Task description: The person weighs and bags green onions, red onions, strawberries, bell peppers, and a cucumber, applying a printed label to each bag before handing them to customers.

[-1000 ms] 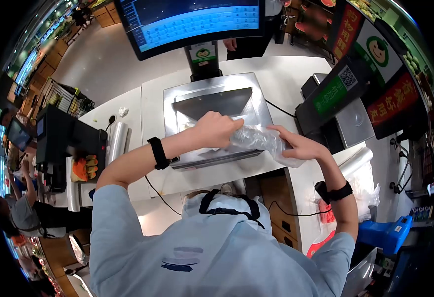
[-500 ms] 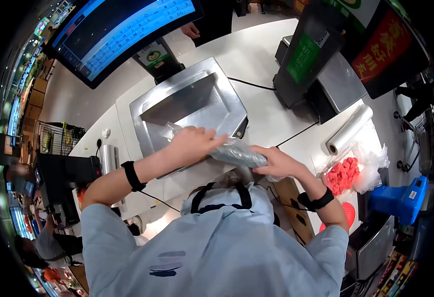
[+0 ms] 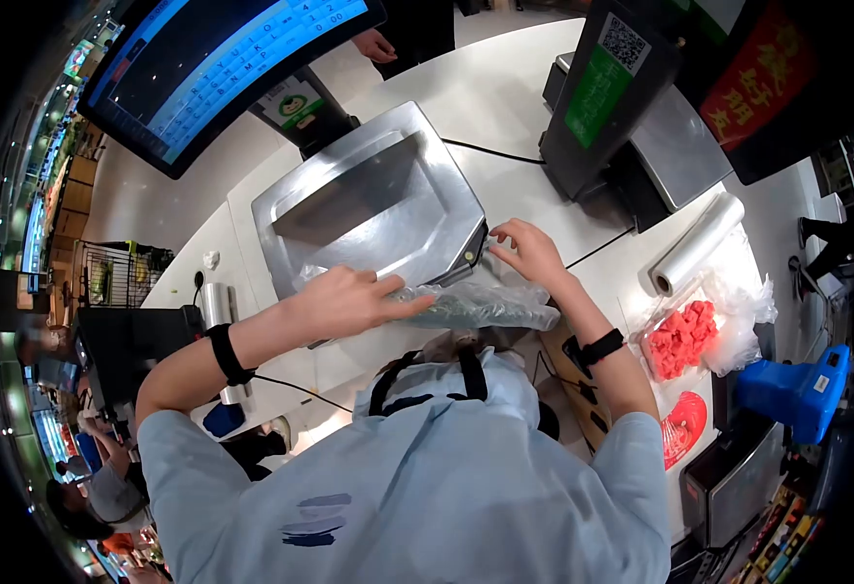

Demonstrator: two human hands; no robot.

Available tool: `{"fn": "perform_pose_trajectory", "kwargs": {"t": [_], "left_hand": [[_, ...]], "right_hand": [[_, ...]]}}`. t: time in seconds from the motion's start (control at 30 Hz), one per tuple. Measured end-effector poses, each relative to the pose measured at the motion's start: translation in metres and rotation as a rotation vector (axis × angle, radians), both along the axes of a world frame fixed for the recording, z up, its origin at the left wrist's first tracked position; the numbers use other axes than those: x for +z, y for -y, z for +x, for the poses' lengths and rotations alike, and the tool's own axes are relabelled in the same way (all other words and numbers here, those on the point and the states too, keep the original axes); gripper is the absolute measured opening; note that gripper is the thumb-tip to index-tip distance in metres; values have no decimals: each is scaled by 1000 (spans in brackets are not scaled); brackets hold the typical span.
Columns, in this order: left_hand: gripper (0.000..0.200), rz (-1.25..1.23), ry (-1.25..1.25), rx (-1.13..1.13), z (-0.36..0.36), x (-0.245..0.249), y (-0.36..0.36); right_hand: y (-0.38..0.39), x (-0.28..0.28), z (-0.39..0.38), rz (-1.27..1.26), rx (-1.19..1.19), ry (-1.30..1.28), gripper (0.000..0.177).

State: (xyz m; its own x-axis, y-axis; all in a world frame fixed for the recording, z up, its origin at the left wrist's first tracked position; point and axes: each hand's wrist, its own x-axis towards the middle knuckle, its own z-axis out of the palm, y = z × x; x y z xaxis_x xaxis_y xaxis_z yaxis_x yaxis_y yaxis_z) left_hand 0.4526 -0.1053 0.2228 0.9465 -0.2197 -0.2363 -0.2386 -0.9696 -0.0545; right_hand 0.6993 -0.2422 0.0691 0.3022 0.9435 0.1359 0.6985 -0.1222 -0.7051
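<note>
A clear plastic bag (image 3: 485,305) with something greyish in it lies along the near edge of the metal scale (image 3: 378,209). My left hand (image 3: 349,304) rests on the bag's left part, its index finger stretched out over the plastic and the other fingers curled; they hold the bag. Beyond the bag's right part, near the scale's lower right corner, my right hand (image 3: 529,255) is raised with its fingers apart and nothing between them.
A lit touch screen (image 3: 242,78) stands at the upper left. On the right are a plastic roll (image 3: 697,243), red pieces (image 3: 681,339) by crumpled clear plastic, and a blue handheld device (image 3: 795,392). A person's hand (image 3: 375,45) shows across the counter (image 3: 505,97).
My right hand has let go of the bag and moved up beside the scale. My left hand has shifted slightly left and down, and the bag lies lower and more stretched out.
</note>
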Motion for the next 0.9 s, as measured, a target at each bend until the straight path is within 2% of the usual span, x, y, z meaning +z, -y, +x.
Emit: {"fn": "perform_pose_trajectory", "kwargs": {"t": [0.13, 0.2, 0.27, 0.3, 0.37, 0.4, 0.47, 0.5, 0.53, 0.6, 0.63, 0.7, 0.73, 0.8, 0.83, 0.87, 0.9], "left_hand": [[57, -1, 69, -8, -8, -2, -2], [56, -1, 82, -11, -12, 0, -4], [55, 37, 147, -74, -14, 5, -5], [55, 37, 146, -65, -14, 7, -7], [53, 72, 200, -123, -15, 8, -7], [53, 71, 202, -122, -13, 9, -7], [52, 72, 274, -189, -10, 10, -6], [52, 71, 280, -196, -8, 13, -6], [51, 91, 297, -206, -7, 15, -4], [50, 102, 314, -220, -7, 18, -1], [50, 88, 332, -227, -6, 19, -2], [50, 76, 353, -232, -8, 20, -3], [49, 87, 360, -232, -9, 20, -3], [49, 99, 372, -231, -11, 19, -4], [48, 100, 389, -230, -12, 17, -5], [48, 102, 407, -229, -13, 16, -6], [48, 106, 412, -230, -14, 16, -7]], "right_hand": [[-9, 1, -2, -97, 10, -1, 17], [-2, 8, 3, -8, 19, 91, 15], [10, 30, 14, 19, -89, -118, 14], [17, 43, 20, 18, -80, -118, 14], [32, 68, 25, 97, -51, -912, 13], [34, 83, 20, 95, -51, -910, 13], [31, 106, -4, 37, 76, -1375, 13], [28, 110, -17, 21, 137, -1384, 12], [25, 117, -33, -36, 140, -1338, 12], [18, 106, -49, -111, 194, -1001, 15], [17, 103, -56, -110, 188, -999, 15], [18, 99, -69, -151, 113, -627, 19], [19, 101, -74, -151, 113, -624, 19], [19, 112, -82, 80, 23, -182, 22], [20, 119, -85, 102, -4, 73, 26], [18, 122, -84, 104, -4, 78, 26], [14, 125, -81, 194, -82, 210, 27]]}}
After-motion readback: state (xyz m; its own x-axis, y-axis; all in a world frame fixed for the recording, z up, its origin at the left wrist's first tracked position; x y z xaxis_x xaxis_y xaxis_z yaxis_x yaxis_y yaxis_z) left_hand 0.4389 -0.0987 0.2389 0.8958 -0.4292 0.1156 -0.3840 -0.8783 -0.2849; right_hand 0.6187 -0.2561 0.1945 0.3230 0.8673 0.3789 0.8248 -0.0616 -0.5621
